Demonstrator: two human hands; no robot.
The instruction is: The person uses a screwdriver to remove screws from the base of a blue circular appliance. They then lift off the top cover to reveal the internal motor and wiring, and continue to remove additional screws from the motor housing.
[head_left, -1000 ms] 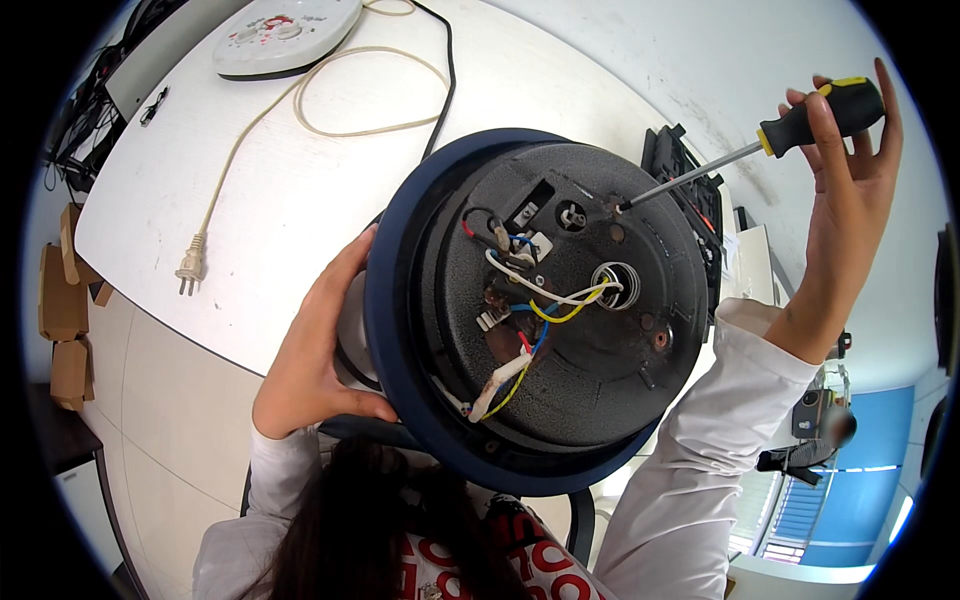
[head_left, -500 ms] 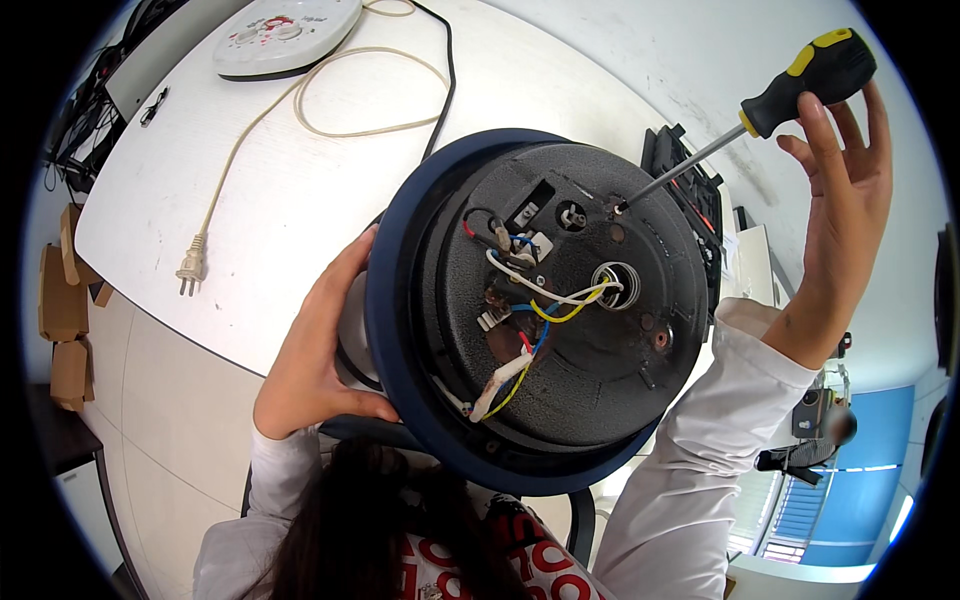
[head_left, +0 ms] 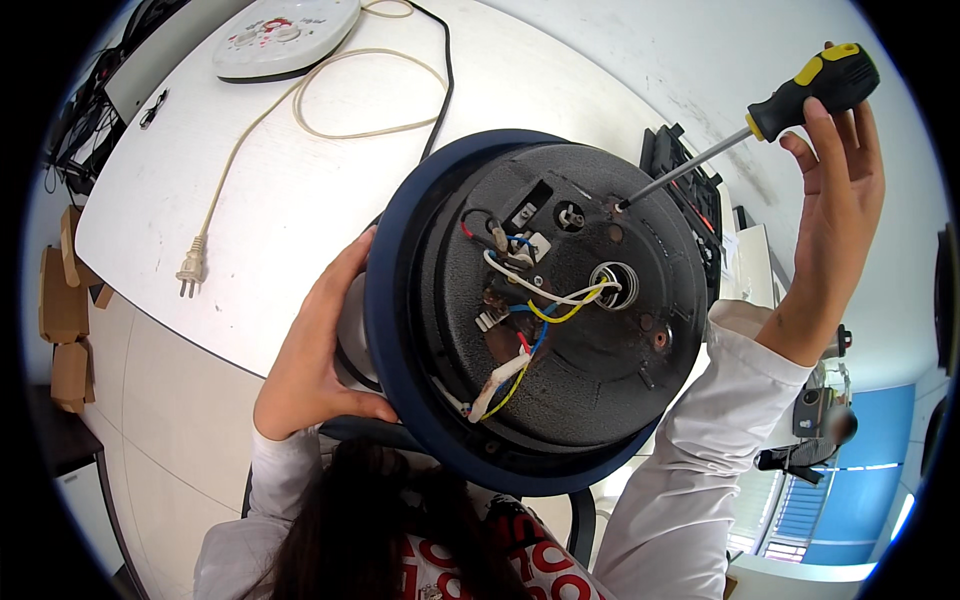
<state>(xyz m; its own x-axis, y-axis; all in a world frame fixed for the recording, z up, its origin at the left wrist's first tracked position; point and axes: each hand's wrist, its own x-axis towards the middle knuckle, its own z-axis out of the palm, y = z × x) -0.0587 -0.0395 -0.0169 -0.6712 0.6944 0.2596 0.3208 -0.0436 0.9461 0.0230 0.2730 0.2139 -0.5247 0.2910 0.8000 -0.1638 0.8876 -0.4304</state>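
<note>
A round electric cooker [head_left: 560, 390], its dark blue rim around a black metal underside, is held with that underside facing me. Several white, yellow and blue wires [head_left: 520, 340] lie over it, some running into a spring-ringed hole at its middle. Against the cooker's left side my left hand [head_left: 318, 340] is wrapped, thumb near the rim. My right hand [head_left: 840, 165], at the upper right, pinches the black and yellow handle of a screwdriver [head_left: 700, 155] with its fingertips. The screwdriver's tip sits at a small hole near the top right of the underside; a screw there is too small to make out.
On the white table [head_left: 290, 190] lie a pale power cord with a plug [head_left: 192, 262] and a white appliance lid [head_left: 287, 40]. Behind the cooker is an open black tool case [head_left: 690, 185]. Cardboard boxes [head_left: 64, 300] stand at the left; a person [head_left: 815, 445] is far off at right.
The screwdriver's handle has dipped slightly and turned, its yellow patches now facing differently. My right hand has shifted a little down with it. My left hand and the cooker stay nearly still.
</note>
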